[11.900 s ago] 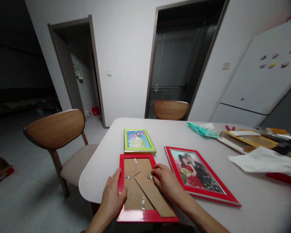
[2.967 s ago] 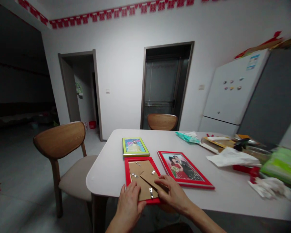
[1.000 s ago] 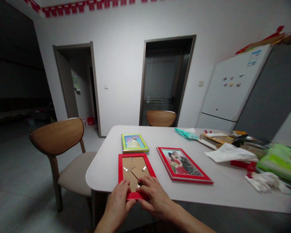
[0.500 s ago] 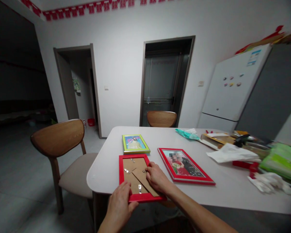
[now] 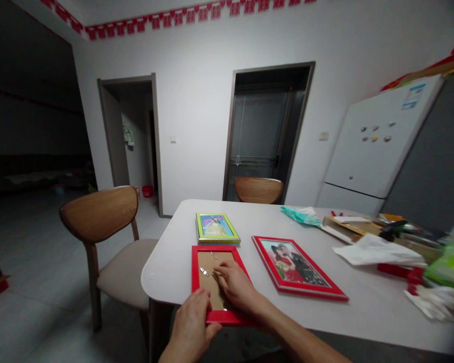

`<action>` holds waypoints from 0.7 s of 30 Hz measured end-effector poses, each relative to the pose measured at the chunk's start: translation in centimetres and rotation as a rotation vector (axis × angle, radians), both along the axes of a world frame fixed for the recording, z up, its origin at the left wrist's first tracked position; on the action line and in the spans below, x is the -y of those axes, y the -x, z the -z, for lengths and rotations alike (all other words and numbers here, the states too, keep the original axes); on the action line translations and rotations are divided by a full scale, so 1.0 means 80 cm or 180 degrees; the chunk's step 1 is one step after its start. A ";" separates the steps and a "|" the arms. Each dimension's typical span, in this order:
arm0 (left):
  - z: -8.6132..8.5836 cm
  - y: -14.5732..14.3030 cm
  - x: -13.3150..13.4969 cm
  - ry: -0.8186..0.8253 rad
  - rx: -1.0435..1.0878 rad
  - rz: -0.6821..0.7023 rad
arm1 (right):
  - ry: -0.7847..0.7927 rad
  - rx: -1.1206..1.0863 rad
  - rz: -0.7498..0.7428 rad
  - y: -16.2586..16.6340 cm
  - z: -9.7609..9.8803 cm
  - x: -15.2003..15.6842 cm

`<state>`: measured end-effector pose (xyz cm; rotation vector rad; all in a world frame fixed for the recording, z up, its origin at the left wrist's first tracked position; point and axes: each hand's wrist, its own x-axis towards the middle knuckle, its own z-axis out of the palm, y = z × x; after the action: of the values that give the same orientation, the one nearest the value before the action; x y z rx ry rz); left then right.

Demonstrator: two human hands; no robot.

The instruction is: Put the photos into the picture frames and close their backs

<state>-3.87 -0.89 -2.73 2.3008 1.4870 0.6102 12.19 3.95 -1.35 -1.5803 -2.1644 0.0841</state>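
A red picture frame (image 5: 195, 267) lies face down at the table's near edge, showing its brown backing board (image 5: 205, 258) and small metal clips (image 5: 204, 271). My left hand (image 5: 192, 320) grips the frame's lower left corner, thumb along the near edge. Over the middle of the backing, my right hand (image 5: 234, 285) has its fingers closed at the tip of the cardboard stand (image 5: 215, 275); most of the stand is hidden beneath that hand. To the right lies another red picture frame (image 5: 302, 292) with its photo up. Behind is a yellow-green picture frame (image 5: 199, 229), also photo up.
On the white table (image 5: 166, 262), the right side carries a teal packet (image 5: 300, 216), white paper (image 5: 378, 250), crumpled tissue (image 5: 435, 305) and a green package (image 5: 450, 267). A wooden chair (image 5: 102, 214) stands left, another chair (image 5: 259, 190) behind. A refrigerator (image 5: 378, 146) is at back right.
My right hand has moved from the backing's right edge leftward to its middle, onto the stand's tip. My left hand keeps its hold on the frame. The view has shifted slightly.
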 end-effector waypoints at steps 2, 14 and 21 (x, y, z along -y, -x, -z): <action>-0.002 0.000 0.001 0.0028 -0.0027 0.0018 | 0.0092 -0.0021 -0.0188 0.021 -0.003 -0.007; 0.001 0.003 0.001 0.0037 0.0208 0.0056 | 0.0141 -0.0057 -0.0177 0.042 0.002 -0.019; 0.000 0.004 0.008 0.0111 0.0106 0.0063 | 0.0158 -0.0189 0.0186 0.024 0.006 -0.043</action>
<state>-4.19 -1.53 -2.76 2.2652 1.4467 0.6092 10.28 7.39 -1.82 -1.6463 -2.0843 0.1656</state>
